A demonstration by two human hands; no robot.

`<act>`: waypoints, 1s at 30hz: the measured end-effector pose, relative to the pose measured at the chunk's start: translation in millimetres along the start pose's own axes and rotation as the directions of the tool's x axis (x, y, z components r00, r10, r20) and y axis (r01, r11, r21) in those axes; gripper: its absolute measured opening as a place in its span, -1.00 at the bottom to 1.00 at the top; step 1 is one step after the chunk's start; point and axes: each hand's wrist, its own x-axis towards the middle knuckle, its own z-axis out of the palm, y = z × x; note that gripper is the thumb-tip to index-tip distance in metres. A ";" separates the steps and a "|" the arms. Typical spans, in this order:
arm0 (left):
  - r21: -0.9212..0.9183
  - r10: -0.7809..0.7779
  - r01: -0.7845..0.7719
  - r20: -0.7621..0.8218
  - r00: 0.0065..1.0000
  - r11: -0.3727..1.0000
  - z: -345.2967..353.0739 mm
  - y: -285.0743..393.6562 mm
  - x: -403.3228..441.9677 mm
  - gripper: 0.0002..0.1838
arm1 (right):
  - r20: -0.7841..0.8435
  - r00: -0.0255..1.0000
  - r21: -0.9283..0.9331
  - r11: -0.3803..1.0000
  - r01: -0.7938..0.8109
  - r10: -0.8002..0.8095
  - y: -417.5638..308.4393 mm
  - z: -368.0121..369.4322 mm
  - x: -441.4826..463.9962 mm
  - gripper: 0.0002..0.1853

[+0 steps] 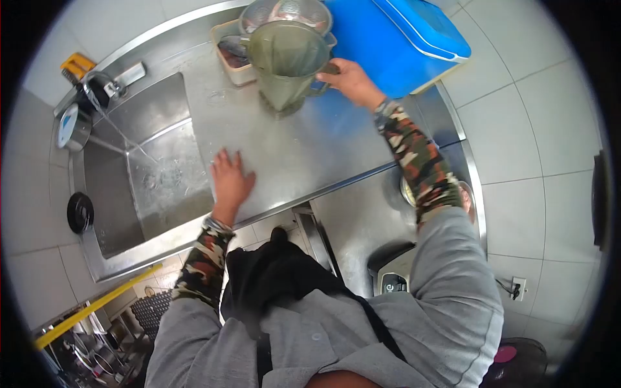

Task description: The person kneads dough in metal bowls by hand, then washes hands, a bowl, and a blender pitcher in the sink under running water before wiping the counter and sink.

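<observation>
My right hand (352, 83) is closed round the handle of a translucent greenish pitcher (284, 68) on the steel counter (297, 152). Behind the pitcher are a clear bowl (259, 14) with pinkish pieces in it and a beige tub (244, 75) holding something dark. My left hand (231, 179) is over the counter beside the sink's right edge, fingers apart, holding nothing.
Water runs from the faucet (107, 87) into the sink (162, 174). A metal pot (76, 128) and a black round object (80, 213) stand on the sink's left side. A blue cooler (388, 45) fills the back right. A scale (393, 279) sits on the lower right surface.
</observation>
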 end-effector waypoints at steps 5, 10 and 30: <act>-0.216 0.303 -0.301 -0.026 0.953 0.929 48.9 74.7 -15.8 -0.29 | -0.492 0.811 -0.105 0.946 0.306 -0.317 98.6 9.7 -21.5 -0.45; -0.442 0.572 -0.488 0.072 0.817 0.752 65.3 121.4 -37.6 -0.33 | -0.771 0.564 -0.191 0.736 -0.649 0.297 252.7 -50.3 -65.4 -0.10; -0.010 0.340 -0.340 0.081 0.937 0.940 20.7 -6.1 -26.2 -0.26 | -0.938 0.346 -0.315 0.409 -0.856 0.001 309.4 16.7 -98.5 -0.05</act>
